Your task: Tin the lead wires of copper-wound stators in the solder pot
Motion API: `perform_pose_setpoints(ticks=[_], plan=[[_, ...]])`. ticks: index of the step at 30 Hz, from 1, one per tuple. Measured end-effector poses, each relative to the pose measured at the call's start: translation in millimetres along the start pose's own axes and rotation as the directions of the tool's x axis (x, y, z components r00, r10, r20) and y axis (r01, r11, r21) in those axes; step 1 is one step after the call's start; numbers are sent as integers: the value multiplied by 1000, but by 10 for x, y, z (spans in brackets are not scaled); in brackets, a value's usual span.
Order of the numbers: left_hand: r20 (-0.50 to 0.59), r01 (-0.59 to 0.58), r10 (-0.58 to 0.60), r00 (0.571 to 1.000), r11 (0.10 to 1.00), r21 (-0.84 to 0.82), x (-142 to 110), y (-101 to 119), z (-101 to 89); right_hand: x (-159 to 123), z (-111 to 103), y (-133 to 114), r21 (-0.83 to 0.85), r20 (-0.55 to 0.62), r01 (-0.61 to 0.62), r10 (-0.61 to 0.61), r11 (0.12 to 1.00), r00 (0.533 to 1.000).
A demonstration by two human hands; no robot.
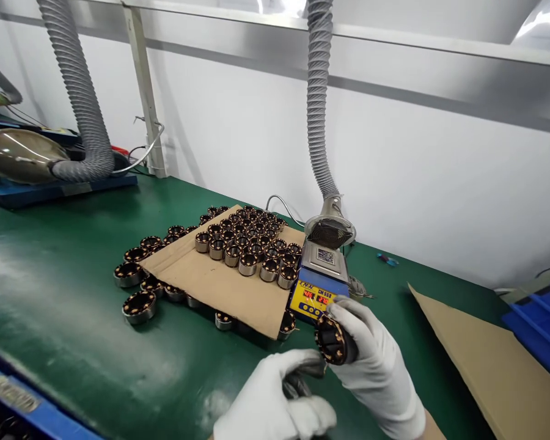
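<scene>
My right hand [371, 360], in a white glove, grips a round motor stator [332, 340] with copper windings, tilted on its side above the green bench. My left hand [275, 400], also gloved, is closed just below and left of it, its dark-stained fingertips pinched on something small I cannot make out. Behind the hands stands a blue and yellow solder pot [318, 287] with red digits lit. Several more stators [250, 244] sit in rows on a cardboard sheet [220, 284] to the left.
Loose stators [139, 305] lie on the green mat [64, 293] beside and under the cardboard. A grey fume hose [319, 122] hangs down over the solder pot. Another hose and hood [22, 156] sit far left. A second cardboard sheet [490, 360] and blue bins [543, 324] are at right.
</scene>
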State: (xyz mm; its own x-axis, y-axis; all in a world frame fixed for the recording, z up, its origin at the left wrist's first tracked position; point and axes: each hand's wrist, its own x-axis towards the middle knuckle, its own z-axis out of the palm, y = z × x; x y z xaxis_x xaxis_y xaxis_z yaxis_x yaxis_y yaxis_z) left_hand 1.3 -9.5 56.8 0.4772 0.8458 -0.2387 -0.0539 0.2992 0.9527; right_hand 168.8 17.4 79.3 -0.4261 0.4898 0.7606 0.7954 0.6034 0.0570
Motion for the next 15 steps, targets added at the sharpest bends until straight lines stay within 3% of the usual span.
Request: perform_pose_setpoints(ticks=[3, 7, 9, 11, 13, 15], plan=[[76, -43, 47, 996, 998, -54, 57, 172, 68, -42, 26, -51, -15, 41, -57, 58, 998, 997], [-5, -77, 77, 997, 997, 27, 104, 105, 72, -126, 57, -125, 101, 103, -189, 178, 977, 979], [-55, -62, 64, 996, 997, 43, 135, 8, 44, -142, 39, -137, 247, 205, -321, 274, 914, 940], [-90, -60, 65, 994, 996, 64, 151, -80, -2, -126, 8, -117, 420, 398, -523, 367, 742, 841], [-131, -58, 80, 988, 984, 166, 137, -141, -59, -81, -17, -76, 519, 642, -745, 384, 419, 663], [-178, -56, 127, 976, 932, 358, 99, -181, -114, -17, -30, -43, 475, 822, -873, 300, 106, 484]])
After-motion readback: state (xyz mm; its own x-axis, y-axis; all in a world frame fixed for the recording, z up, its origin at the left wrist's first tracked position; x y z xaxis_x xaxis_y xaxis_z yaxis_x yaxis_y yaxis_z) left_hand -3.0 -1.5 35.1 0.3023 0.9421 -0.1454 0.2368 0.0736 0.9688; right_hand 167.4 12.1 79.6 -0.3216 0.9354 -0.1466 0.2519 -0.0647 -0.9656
